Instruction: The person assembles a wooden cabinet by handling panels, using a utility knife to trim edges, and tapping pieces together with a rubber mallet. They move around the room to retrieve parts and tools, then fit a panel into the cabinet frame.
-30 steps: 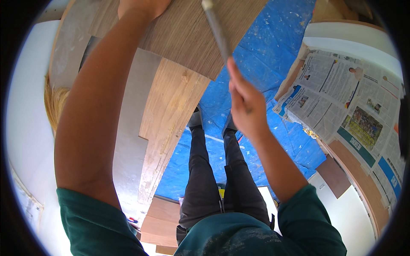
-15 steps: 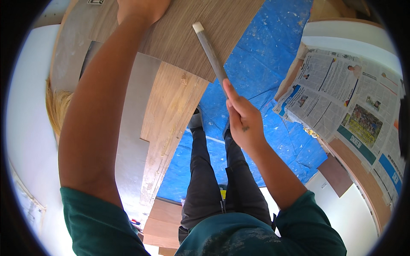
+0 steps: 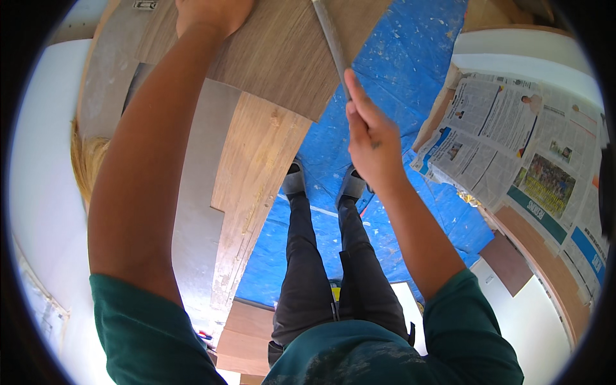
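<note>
My right hand is closed round the near end of a long, narrow grey bar that looks like a file. Its index finger stretches along the bar, which slants up and left over the right edge of a brown wood-grain board. The bar's far end reaches the top of the picture. My left hand rests on the same board at the upper left, its fingers cut off by the picture's edge.
Beneath the board lie pale wood planks and a grey panel. A paint-spotted blue tarp covers the floor under my feet. Newspaper covers a wood-edged surface at the right. Blond bristles show at the left.
My right hand has moved up and slightly right with the bar, so the bar's pale tip now sits at the top edge. The left hand stays in place; my right foot shows more.
</note>
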`<state>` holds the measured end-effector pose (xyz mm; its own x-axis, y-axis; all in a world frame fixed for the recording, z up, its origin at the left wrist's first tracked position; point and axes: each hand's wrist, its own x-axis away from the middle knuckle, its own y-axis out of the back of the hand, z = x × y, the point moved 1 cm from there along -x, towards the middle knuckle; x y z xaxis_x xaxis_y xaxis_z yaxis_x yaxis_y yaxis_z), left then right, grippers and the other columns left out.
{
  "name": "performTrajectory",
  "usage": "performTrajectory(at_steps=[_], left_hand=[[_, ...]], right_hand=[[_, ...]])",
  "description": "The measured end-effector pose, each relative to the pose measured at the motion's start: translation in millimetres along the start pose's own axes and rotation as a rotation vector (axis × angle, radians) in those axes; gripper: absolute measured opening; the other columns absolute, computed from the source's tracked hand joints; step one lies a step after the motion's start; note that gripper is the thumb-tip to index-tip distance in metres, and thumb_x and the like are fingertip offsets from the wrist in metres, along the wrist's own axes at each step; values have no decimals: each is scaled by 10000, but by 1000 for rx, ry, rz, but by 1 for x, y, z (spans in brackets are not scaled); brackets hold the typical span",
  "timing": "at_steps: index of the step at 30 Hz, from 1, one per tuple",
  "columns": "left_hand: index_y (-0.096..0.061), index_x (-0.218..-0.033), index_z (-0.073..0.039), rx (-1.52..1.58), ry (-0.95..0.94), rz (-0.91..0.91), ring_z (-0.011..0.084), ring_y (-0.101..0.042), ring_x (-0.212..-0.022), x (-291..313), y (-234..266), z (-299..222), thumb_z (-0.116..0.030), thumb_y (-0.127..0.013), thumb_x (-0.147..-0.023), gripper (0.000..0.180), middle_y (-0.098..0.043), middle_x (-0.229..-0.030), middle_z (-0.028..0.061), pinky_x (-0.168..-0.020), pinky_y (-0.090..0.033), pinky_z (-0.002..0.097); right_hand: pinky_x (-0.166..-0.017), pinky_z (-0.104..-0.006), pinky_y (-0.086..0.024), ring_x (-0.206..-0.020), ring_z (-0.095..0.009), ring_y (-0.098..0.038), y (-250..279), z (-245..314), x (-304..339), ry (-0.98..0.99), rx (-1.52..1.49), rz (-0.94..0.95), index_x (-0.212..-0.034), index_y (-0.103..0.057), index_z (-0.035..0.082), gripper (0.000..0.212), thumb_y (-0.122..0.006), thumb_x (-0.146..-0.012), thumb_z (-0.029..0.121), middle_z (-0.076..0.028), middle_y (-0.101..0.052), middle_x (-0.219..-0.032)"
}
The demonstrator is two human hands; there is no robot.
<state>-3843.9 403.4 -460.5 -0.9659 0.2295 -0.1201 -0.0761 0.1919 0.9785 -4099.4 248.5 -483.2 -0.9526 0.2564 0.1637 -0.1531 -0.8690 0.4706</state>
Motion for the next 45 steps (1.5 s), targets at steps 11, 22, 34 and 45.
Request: performTrajectory(at_steps=[11, 22, 34, 45], left_hand=[[-294, -1572, -99, -152, -70, 34, 324, -156, -1534, 15, 4, -15, -599, -333, -1011, 753, -232, -1650, 140, -1245, -96, 486], [-232, -1597, -132, -70, -496, 90, 380, -107, -1536, 132, -10, -35, -871, -434, -805, 1102, -183, -1655, 174, -1214, -58, 589], [-217, -1608, -201, 40, -501, 280, 373, 3, -1549, 121, 1, -30, -735, -715, -701, 1164, -101, -1677, 162, -1216, 38, 570], [-292, -1593, -247, 112, -387, 243, 364, -60, -1553, 123, 3, -43, -381, -735, -650, 1051, -158, -1678, 140, -1223, 8, 543]], right_hand=[[-475, -222, -414, -564, -33, -455, 57, -12, 99, -347, -356, -76, -1586, -272, 93, 609, -538, -1047, 191, 11, -513, -761], [-470, -212, -404, -533, -29, -447, 103, -43, 146, -446, -344, -147, -1561, -320, 53, 578, -537, -1047, 204, 21, -493, -721], [-479, -197, -419, -544, -30, -489, 104, -54, 161, -467, -434, -113, -1523, -384, 37, 548, -558, -1045, 241, 15, -525, -766], [-480, -192, -403, -540, -21, -459, 100, -54, 164, -495, -501, -123, -1471, -460, 25, 508, -573, -1038, 266, 30, -492, -752]])
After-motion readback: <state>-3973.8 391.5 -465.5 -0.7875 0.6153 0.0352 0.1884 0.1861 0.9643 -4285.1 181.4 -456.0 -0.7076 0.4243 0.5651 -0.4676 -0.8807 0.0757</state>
